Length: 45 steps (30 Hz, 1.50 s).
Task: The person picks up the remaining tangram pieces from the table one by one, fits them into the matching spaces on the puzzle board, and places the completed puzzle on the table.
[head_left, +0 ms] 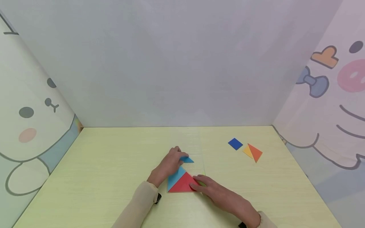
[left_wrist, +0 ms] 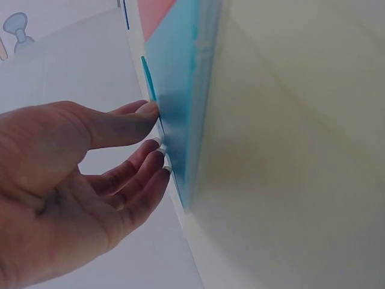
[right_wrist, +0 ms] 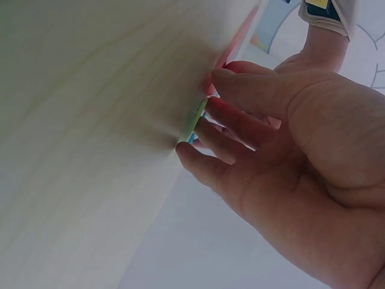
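Note:
A light-blue triangle (head_left: pixel 175 179) and a red triangle (head_left: pixel 182 184) lie edge to edge on the near part of a faint, see-through board (head_left: pixel 196 147). My left hand (head_left: pixel 170 161) pinches a smaller blue triangle (head_left: pixel 188 160) just beyond them, thumb and fingertips at its edges. In the left wrist view, the thumb (left_wrist: pixel 144 114) is right at this thin piece, close over the larger blue one. My right hand (head_left: pixel 218 192) has its fingers extended, thumb on the red triangle's right corner. Its other fingertips touch a green piece (right_wrist: pixel 194 120), mostly covered in the head view.
Toward the back right lie a dark-blue square (head_left: pixel 235 144), a yellow piece (head_left: pixel 248 152) and an orange triangle (head_left: pixel 255 152) that adjoins it. A pale wall (head_left: pixel 176 63) closes off the table's back edge, and cartoon-printed panels stand at both sides.

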Each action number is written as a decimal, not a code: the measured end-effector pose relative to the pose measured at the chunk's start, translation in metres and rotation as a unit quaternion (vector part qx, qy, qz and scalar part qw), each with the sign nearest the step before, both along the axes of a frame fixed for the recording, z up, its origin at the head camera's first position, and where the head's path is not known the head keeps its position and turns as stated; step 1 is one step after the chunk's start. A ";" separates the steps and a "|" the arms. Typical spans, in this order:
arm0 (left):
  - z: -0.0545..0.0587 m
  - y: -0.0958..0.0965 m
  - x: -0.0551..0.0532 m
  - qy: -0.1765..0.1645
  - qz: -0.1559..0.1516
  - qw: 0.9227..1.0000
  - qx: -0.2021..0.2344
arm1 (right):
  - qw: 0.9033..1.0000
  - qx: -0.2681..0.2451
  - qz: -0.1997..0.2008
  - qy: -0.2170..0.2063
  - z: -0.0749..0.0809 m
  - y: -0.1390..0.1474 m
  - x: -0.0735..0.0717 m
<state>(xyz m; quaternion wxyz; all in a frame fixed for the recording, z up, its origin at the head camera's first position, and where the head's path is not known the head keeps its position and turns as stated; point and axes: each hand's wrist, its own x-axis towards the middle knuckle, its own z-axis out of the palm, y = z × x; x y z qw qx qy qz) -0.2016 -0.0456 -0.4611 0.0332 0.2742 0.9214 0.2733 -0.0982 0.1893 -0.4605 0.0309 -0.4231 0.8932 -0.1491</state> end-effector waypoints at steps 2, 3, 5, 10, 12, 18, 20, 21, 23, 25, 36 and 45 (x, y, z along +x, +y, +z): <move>0.000 0.000 0.000 0.003 0.002 1.000 -0.002 | 1.000 -0.004 0.005 0.011 0.000 0.001 0.000; 0.000 0.000 0.000 0.006 0.003 1.000 -0.003 | 1.000 -0.005 0.007 0.014 -0.001 0.001 0.000; 0.000 0.000 0.000 0.010 0.004 1.000 -0.007 | 1.000 -0.006 0.008 0.015 -0.001 0.001 -0.001; -0.001 -0.002 0.000 0.024 0.006 1.000 -0.013 | 1.000 -0.002 0.001 -0.005 0.000 0.000 -0.001; -0.001 -0.003 0.001 0.031 0.007 0.999 -0.015 | 1.000 0.002 -0.003 -0.014 0.001 0.000 -0.001; 0.001 -0.006 0.004 0.047 0.018 0.999 -0.010 | 0.999 0.009 -0.013 -0.028 0.001 -0.001 -0.001; 0.001 -0.008 0.005 0.050 0.021 0.998 -0.008 | 1.000 0.008 -0.012 -0.027 0.000 -0.001 -0.001; 0.001 -0.008 0.005 0.052 0.022 0.998 -0.008 | 1.000 0.006 -0.010 -0.024 0.000 -0.001 -0.001; 0.001 -0.010 0.006 0.056 0.024 0.998 -0.007 | 1.000 0.002 -0.005 -0.016 -0.001 0.000 -0.001; 0.001 -0.012 0.007 0.055 0.024 0.998 -0.005 | 1.000 -0.002 0.001 -0.005 -0.001 0.000 0.000; -0.001 -0.023 0.020 0.020 -0.007 1.000 0.008 | 1.000 -0.010 0.006 -0.004 -0.001 0.002 0.000; -0.002 -0.026 0.032 0.024 -0.029 0.999 -0.003 | 0.999 -0.023 0.018 0.016 -0.003 0.003 -0.001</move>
